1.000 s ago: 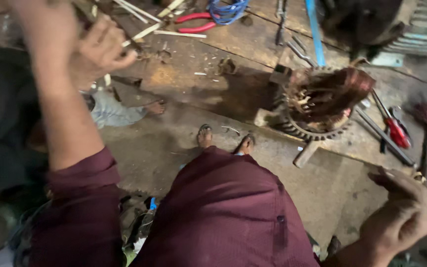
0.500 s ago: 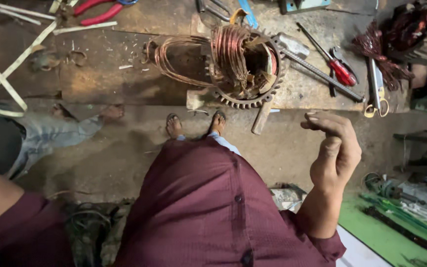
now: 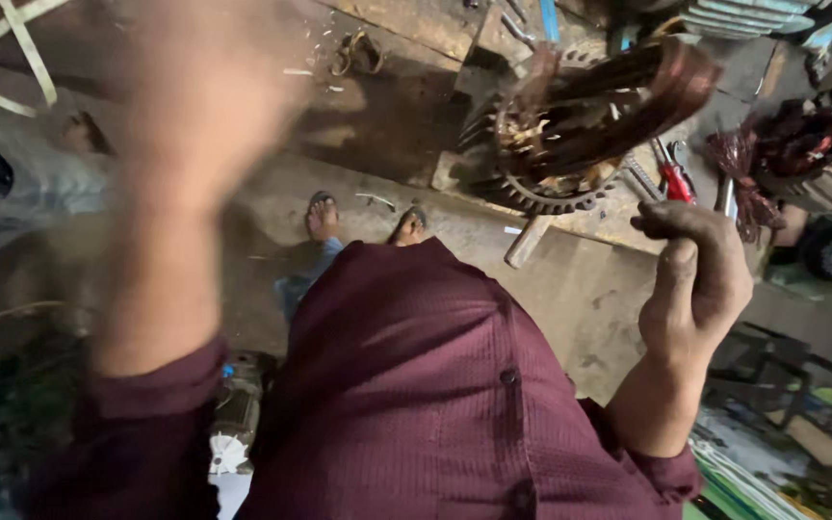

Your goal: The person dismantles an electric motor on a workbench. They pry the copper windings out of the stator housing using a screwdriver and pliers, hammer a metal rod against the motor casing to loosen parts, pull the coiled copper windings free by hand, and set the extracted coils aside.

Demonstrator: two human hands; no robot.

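My left hand (image 3: 206, 101) is raised close to the camera at upper left, too blurred to show its fingers or anything in them. My right hand (image 3: 700, 279) hangs at the right with its fingers curled in and nothing visible inside. It is just below and to the right of a motor stator (image 3: 580, 125) with copper windings and a toothed rim, which lies tilted on the workbench (image 3: 406, 106). My maroon shirt (image 3: 416, 385) fills the lower middle. Below me my two sandalled feet (image 3: 323, 217) stand on the concrete floor.
A red-handled screwdriver (image 3: 674, 181) and a wooden tool handle (image 3: 529, 241) lie by the stator. A dark red wire bundle (image 3: 772, 154) sits at far right. Another person's jeans-clad leg (image 3: 40, 193) is at left, under white straps (image 3: 26, 48). A small white fan part (image 3: 228, 448) lies by my side.
My left arm has swung up in front of the camera, now blurred. My right hand's fingers have curled tighter, and the view has shifted so the stator sits further right.
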